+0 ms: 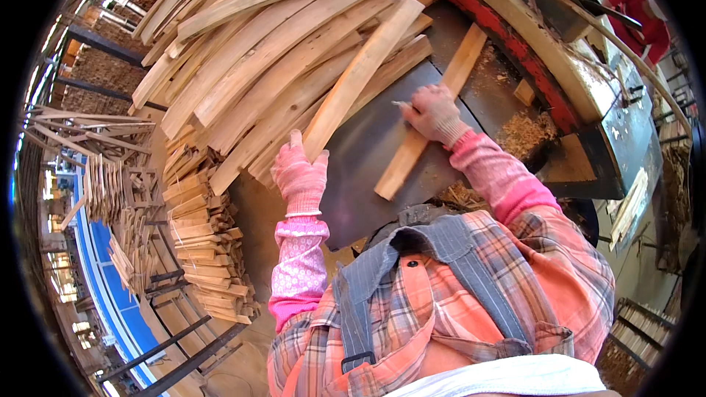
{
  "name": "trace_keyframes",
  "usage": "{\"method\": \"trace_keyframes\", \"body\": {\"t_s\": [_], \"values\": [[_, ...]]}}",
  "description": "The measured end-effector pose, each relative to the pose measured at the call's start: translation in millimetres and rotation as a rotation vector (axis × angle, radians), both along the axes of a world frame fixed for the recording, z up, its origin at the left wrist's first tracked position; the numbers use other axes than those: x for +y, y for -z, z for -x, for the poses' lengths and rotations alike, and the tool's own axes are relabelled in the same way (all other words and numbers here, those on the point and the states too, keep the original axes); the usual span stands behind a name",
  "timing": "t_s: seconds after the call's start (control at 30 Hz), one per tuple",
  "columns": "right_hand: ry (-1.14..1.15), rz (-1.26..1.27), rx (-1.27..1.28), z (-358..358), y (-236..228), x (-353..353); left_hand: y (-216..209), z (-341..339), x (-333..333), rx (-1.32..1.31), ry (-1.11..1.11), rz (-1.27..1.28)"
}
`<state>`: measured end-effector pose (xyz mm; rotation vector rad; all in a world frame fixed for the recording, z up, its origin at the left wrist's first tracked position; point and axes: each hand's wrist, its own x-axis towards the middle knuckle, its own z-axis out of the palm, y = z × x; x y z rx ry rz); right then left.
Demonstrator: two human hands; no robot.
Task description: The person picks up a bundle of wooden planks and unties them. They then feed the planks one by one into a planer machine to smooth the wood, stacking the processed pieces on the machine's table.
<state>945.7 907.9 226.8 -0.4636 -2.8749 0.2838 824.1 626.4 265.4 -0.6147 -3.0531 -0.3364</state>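
My left hand [300, 175], in a pale pink knit glove, grips the near end of a long wooden strip [362, 79]. That strip slants up and away across a pile of curved wooden strips [272, 51]. My right hand [437, 115], gloved too, is closed over the middle of a second wooden strip [401, 167]. This one lies diagonally on the dark metal table [360, 191]. A small pale tip sticks out at the left of my right fist; what it is I cannot make out.
A red-edged machine part [507, 48] borders the table at the right, with sawdust [526, 134] beside it. Stacked short wood pieces [209, 250] stand at the left, past them a blue surface [110, 279]. A person in red [638, 18] is at the far right.
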Motion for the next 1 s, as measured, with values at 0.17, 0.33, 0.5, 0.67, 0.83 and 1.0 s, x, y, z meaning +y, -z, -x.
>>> {"method": "trace_keyframes", "body": {"t_s": [0.17,0.33,0.5,0.67,0.83,1.0], "values": [[-0.008,-0.04,-0.098,8.1,4.2,32.0,2.3,-25.7,-10.3,-0.039,0.055,-0.034],[0.016,0.026,0.051,-12.6,15.3,67.1,10.8,-59.9,-23.9,-0.071,0.128,-0.004],[-0.128,0.146,0.447,-10.7,-14.8,9.5,13.1,-74.9,-2.4,-0.26,0.168,0.039],[-0.224,0.142,0.082,34.4,0.3,-51.1,-11.9,-55.1,16.3,-0.12,0.326,-0.061],[-0.288,-0.052,-0.103,45.8,-0.2,3.4,46.4,23.7,-27.3,0.394,0.115,0.074],[-0.073,-0.223,-0.189,7.4,-4.2,110.5,17.5,-1.8,-27.1,0.183,0.263,0.162]]}}
